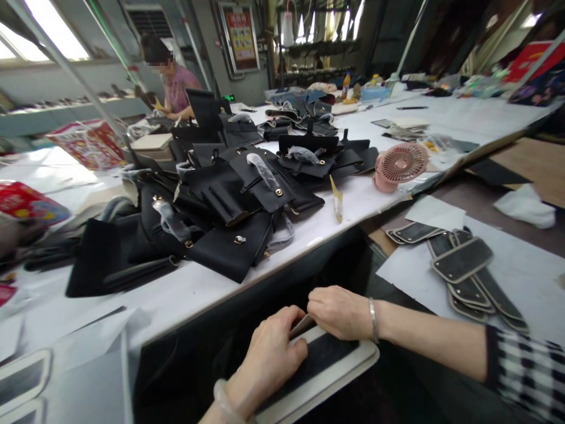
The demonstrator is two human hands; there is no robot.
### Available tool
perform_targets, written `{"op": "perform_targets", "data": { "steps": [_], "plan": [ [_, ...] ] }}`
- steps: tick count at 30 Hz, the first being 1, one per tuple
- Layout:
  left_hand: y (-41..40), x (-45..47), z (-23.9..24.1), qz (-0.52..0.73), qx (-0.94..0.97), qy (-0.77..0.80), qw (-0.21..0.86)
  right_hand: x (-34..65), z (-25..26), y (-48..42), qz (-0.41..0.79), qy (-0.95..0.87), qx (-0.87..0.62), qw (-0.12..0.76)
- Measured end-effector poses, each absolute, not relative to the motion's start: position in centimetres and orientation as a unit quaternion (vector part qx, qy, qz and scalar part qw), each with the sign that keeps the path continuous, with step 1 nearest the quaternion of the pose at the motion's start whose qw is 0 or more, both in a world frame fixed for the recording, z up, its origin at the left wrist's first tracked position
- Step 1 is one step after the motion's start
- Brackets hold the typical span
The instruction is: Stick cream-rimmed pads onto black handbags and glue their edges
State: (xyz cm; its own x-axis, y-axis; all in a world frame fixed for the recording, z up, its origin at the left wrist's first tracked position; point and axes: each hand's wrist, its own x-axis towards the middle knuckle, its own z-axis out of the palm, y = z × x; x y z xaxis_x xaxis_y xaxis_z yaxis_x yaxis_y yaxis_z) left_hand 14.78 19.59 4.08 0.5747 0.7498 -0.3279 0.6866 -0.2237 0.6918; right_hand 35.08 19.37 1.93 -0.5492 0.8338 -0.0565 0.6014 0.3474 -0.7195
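Observation:
Low in front of me lies a flat, rounded-corner panel (pixel 332 353) with a dark middle and a pale border, seemingly in more than one layer. My left hand (pixel 274 347) is closed on its far edge, thumb on top and fingers curled over. My right hand (pixel 338 312) pinches the same edge just to the right, its fingers pressed together. Between the two hands a thin flap (pixel 302 325) stands up from the panel. What the right fingertips grip underneath is hidden.
Black leather bags (pixel 220 200) with plastic-wrapped handles crowd the white table (pixel 304 235). A pink fan (pixel 399 165) stands near its edge. Dark panels with pale borders (pixel 463 259) are stacked at right; similar ones (pixel 22 380) lie lower left. A co-worker (pixel 179 88) sits behind.

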Motion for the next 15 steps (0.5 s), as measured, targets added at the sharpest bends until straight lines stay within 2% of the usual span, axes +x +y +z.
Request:
{"op": "perform_targets", "data": {
  "steps": [5, 11, 15],
  "plan": [
    [18.7, 15.3, 3.2, 0.090, 0.817, 0.413, 0.392, 38.3, -0.7, 20.9, 0.477, -0.653, -0.563, 0.169],
    [17.9, 16.6, 1.3, 0.157, 0.844, 0.373, 0.351, 39.2, -9.4, 20.5, 0.564, -0.522, -0.637, 0.052],
    [17.8, 17.6, -0.1, 0.196, 0.856, 0.363, 0.311, 37.5, -13.4, 21.1, 0.594, -0.490, -0.637, 0.036]
  ]
}}
